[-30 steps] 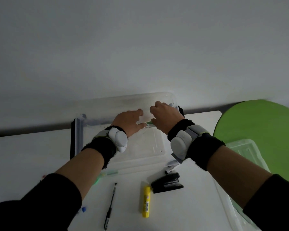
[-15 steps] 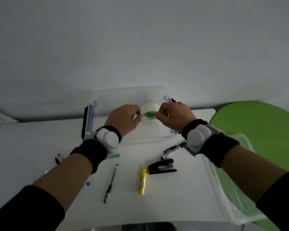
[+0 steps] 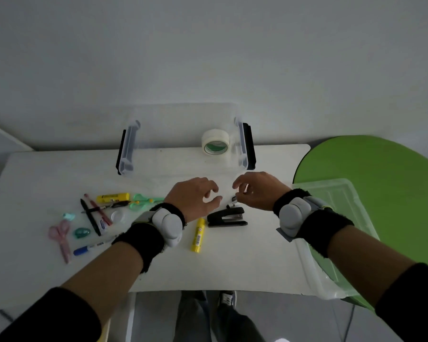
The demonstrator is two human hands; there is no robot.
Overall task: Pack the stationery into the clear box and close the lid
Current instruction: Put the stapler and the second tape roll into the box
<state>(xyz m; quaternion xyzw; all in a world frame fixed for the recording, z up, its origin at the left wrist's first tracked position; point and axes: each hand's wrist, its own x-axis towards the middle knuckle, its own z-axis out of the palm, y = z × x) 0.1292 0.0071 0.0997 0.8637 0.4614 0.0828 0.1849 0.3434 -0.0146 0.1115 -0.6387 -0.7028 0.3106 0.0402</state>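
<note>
The left hand hangs over the table with its fingers loosely curled, grasping nothing. The right hand has its fingers curled down over the end of a black marker. Whether it already pinches the marker cannot be told, since the hand covers most of it. The clear box stands beyond both hands with its lid off. The tape roll lies inside it, at the end beyond the right hand. The black stapler lies just on the near side of the right fingertips, and a yellow glue stick lies beside the left wrist. Risk noted: marker and stapler lie very close together, so a hasty pinch would likely nudge the stapler or roll the marker away. The green scissors and the crossed pens, outboard of the left hand, could be swept by that forearm. The box walls are nearly invisible, so a low carry may strike the near rim.
</note>
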